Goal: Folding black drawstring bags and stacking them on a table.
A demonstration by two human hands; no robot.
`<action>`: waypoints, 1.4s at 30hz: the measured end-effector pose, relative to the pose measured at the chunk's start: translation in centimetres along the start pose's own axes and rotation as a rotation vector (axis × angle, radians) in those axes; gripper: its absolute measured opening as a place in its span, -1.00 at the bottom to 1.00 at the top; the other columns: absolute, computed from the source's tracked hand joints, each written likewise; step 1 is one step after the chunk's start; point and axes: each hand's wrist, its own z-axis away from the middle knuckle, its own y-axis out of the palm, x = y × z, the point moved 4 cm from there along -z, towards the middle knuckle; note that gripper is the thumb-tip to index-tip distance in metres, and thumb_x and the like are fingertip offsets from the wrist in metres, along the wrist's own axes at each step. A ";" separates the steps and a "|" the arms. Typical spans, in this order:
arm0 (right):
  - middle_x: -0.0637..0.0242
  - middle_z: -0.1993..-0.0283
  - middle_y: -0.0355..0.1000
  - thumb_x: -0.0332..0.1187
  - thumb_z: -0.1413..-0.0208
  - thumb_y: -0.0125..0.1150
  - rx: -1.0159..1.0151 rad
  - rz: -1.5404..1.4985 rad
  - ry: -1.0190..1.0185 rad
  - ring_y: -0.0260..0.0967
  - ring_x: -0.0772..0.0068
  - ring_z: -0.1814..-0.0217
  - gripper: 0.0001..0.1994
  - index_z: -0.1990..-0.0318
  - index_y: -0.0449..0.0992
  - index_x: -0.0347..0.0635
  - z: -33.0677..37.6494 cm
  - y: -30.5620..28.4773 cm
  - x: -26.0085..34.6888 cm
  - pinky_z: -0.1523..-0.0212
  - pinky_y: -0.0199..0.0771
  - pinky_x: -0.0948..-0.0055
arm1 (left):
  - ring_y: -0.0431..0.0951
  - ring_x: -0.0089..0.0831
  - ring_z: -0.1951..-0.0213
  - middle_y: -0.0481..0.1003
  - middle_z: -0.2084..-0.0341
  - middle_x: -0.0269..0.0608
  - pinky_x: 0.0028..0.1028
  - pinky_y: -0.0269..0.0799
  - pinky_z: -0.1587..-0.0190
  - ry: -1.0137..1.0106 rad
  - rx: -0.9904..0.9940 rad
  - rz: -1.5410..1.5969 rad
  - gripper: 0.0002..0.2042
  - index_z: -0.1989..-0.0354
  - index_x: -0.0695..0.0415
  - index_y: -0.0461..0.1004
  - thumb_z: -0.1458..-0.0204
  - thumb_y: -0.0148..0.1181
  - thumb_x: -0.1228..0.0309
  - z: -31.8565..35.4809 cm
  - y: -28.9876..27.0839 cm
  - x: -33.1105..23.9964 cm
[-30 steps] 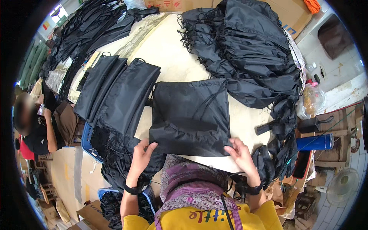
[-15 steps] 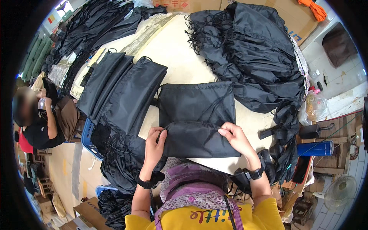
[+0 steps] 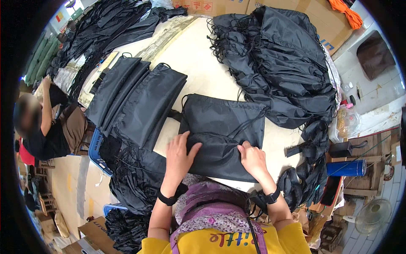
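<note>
A black drawstring bag (image 3: 224,114) lies in front of me at the table's near edge, slightly turned, with a fold of cloth across its middle. My left hand (image 3: 181,155) rests over its left edge, fingers spread and a little blurred. On the other side my right hand (image 3: 253,161) is closed, thumb and fingers pinching the fold. To the left, flat black bags (image 3: 148,106) overlap in neat stacks. A large loose heap of black bags (image 3: 292,67) covers the table's far right.
Blue baskets (image 3: 98,154) piled with black bags stand below the table's left side. More black cloth (image 3: 105,29) lies at the far left. A blue cylinder (image 3: 347,167), a phone (image 3: 332,189) and a fan (image 3: 372,216) are at right. Another person (image 3: 46,131) sits at far left.
My left hand has let go of the cloth and spread out. The bag has turned slightly clockwise, and my right hand has shifted a little inward. The other person's arm has risen.
</note>
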 end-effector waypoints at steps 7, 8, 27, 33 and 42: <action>-0.07 0.58 0.44 -0.20 -0.29 -0.04 -0.038 -0.075 -0.006 0.47 -0.15 0.46 -0.71 0.35 0.38 -0.26 0.5 -0.6 -0.2 0.41 0.44 0.00 | 0.39 -0.07 0.01 0.42 0.14 -0.03 -0.22 0.27 -0.07 -0.143 -0.144 0.079 -0.47 0.02 0.26 0.44 0.10 0.40 0.19 1.0 -1.5 2.3; -0.07 0.58 0.44 -0.20 -0.29 -0.04 -0.036 -0.076 -0.009 0.47 -0.15 0.46 -0.71 0.35 0.38 -0.26 0.5 -0.5 -0.3 0.41 0.44 0.00 | 0.45 -0.05 0.09 0.46 0.17 0.01 -0.25 0.35 0.01 -0.097 -0.109 0.158 -0.55 0.09 0.28 0.48 0.09 0.40 0.23 1.0 -1.6 2.0; -0.05 0.64 0.43 -0.15 -0.22 0.08 -0.199 -0.003 0.051 0.49 -0.07 0.54 -0.65 0.46 0.46 -0.27 -0.3 0.5 0.2 0.50 0.47 0.07 | 0.11 0.08 -0.32 0.22 -0.26 -0.01 0.22 -0.10 -0.26 0.225 0.079 -0.138 -0.41 -0.24 0.01 0.32 -0.03 0.24 0.07 2.1 3.7 -6.8; 0.07 0.41 0.51 -0.14 -0.13 0.20 -0.297 -0.337 0.207 0.50 -0.02 0.33 -0.74 0.29 0.51 -0.16 -1.2 -4.1 -3.3 0.29 0.45 0.12 | -0.09 0.09 -0.40 0.08 -0.36 -0.04 0.32 -0.42 -0.28 0.203 0.095 -0.232 -0.27 -0.31 -0.07 0.26 0.01 0.14 -0.19 2.9 5.6 -5.0; 0.24 0.06 0.52 -0.27 -0.15 0.29 0.196 -1.599 0.338 0.46 0.47 0.04 -0.71 0.11 0.50 -0.32 -7.7 -2.0 -5.9 0.01 0.43 0.48 | -0.01 0.11 -0.37 0.12 -0.33 0.00 0.35 -0.31 -0.25 0.231 0.102 -0.187 -0.27 -0.23 0.14 0.32 0.00 0.15 -0.15 3.3 5.4 -5.9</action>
